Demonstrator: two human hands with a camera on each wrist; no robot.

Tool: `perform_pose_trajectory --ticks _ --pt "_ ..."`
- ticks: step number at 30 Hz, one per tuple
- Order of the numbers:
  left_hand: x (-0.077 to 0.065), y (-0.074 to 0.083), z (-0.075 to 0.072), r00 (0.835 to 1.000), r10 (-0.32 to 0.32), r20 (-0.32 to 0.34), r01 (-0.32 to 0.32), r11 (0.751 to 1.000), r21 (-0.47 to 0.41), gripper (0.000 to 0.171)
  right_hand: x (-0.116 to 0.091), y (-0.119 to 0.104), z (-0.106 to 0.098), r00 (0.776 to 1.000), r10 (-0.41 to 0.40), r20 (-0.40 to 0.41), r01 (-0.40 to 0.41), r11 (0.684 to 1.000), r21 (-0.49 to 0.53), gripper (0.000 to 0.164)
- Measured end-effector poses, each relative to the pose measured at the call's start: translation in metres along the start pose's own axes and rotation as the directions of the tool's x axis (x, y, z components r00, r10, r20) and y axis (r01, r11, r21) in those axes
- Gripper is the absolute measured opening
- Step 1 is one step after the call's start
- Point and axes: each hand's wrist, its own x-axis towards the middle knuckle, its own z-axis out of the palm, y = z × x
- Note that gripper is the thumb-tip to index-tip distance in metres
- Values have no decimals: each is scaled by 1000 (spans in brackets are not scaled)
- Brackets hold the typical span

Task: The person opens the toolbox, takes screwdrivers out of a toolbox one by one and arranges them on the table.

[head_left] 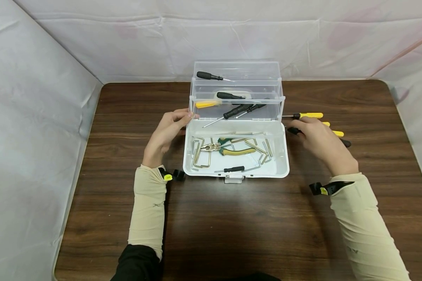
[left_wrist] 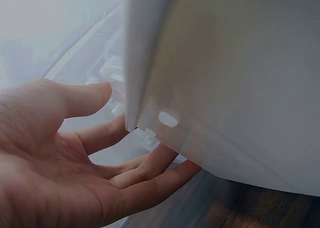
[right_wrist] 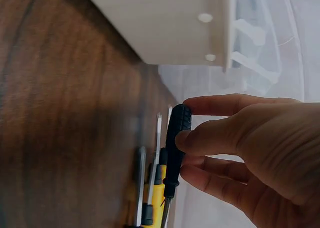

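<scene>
A white toolbox (head_left: 283,168) stands open on the table, its clear lid (head_left: 236,69) raised at the back. My left hand (head_left: 163,132) is at the box's back left corner by the hinge. In the left wrist view its fingers (left_wrist: 145,173) reach behind the white side wall (left_wrist: 235,112), the thumb spread apart from them. To the right of the box, my right hand (head_left: 318,142) pinches the black handle of a screwdriver (right_wrist: 175,143) between thumb and fingers. Its shaft points down toward the bottom of the right wrist view, running out of frame.
Yellow-handled screwdrivers (head_left: 311,115) lie right of the box, beside another black handle (head_left: 345,143). Inside are green-and-yellow pliers (head_left: 237,152), several hex keys (head_left: 209,160) and a small black screwdriver (head_left: 233,169). Black screwdrivers (head_left: 237,111) and a yellow handle (head_left: 205,104) lie in the lid area.
</scene>
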Motion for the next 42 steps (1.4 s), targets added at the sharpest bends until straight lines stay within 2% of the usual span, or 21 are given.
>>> perform_pose_trajectory --ticks 4,12,19,29,42 --pt "0 0 1 1000 -2 -2 2 1000 1 41 -3 5 5 1000 -4 6 4 1000 13 39" --pt "-1 1 0 1000 0 1 0 1000 3 41 -7 8 12 999 9 46 -9 1000 9 38" --pt "-1 2 1 1000 -4 -7 4 1000 1 41 -8 9 18 999 7 41 -7 1000 -2 38" --pt "-2 2 1 1000 -8 -8 8 1000 10 40 -8 6 17 992 72 99 -70 997 -26 40" --pt "0 1 1 1000 0 -7 0 1000 2 41 -8 5 14 998 38 59 -37 999 -19 41"
